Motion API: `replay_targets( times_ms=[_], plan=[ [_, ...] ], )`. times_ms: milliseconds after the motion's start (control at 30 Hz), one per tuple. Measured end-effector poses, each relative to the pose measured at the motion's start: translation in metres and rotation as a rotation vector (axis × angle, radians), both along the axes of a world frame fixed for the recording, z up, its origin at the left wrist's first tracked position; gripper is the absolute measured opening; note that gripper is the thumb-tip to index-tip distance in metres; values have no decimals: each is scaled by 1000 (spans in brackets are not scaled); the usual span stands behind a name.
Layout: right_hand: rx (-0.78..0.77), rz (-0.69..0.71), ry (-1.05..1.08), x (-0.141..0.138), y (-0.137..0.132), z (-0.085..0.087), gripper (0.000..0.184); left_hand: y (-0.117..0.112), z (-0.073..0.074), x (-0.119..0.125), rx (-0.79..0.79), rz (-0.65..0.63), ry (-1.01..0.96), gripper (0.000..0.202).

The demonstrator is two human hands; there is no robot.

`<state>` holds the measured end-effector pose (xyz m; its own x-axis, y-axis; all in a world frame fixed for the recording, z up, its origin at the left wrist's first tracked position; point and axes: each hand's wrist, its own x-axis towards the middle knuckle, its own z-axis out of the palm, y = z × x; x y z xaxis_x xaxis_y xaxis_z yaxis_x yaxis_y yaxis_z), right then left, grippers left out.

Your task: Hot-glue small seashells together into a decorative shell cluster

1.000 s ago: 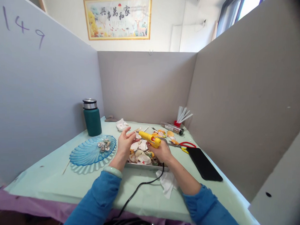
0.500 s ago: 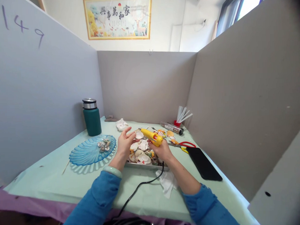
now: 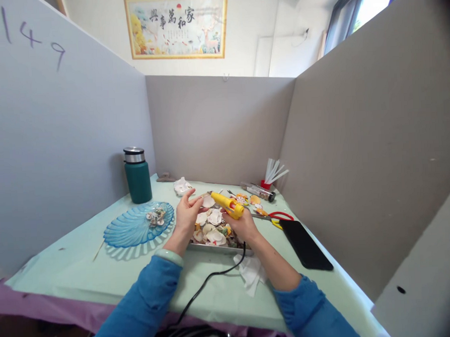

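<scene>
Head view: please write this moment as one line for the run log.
right hand: holds yellow glue gun; left hand: holds white shell; metal tray: shells inside; blue dish: at left

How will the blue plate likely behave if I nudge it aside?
The blue plate looks glassy and moulded, so probably stiff and perhaps brittle. Its shiny surface may be slippery. The shell cluster on its right side could shift if it isn't stuck down.
</scene>
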<state>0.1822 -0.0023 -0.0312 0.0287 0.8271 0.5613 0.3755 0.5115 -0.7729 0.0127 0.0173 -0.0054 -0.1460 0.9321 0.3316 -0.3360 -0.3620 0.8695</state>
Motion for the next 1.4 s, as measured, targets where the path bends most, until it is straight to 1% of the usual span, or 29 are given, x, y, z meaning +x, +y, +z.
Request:
replay_targets(
  times_ms=[133, 367, 500, 733, 967, 1133, 1267, 1400],
  plan=[
    [20, -6, 7, 1, 3, -2, 24, 1, -3, 0, 52, 68, 88, 64],
    [37, 9, -52, -2, -7, 5, 19, -2, -7, 3, 176, 241, 244, 55],
    [32, 5, -57, -3, -9, 6, 19, -9, -4, 4, 231, 320, 311, 53],
    [25, 9, -50, -3, -8, 5, 19, -18, 1, 5, 250, 429, 396, 51],
    [27, -2, -72, -4, -12, 7, 18, -18, 2, 5, 260, 446, 441, 52],
    [42, 0, -49, -3, -11, 8, 18, -17, 2, 4, 251, 416, 385, 54],
    [45, 8, -1, -2, -7, 6, 21, -17, 2, 3, 247, 411, 384, 54],
    [46, 17, -35, -2, -9, 7, 19, -16, 1, 4, 244, 402, 333, 54]
  ],
)
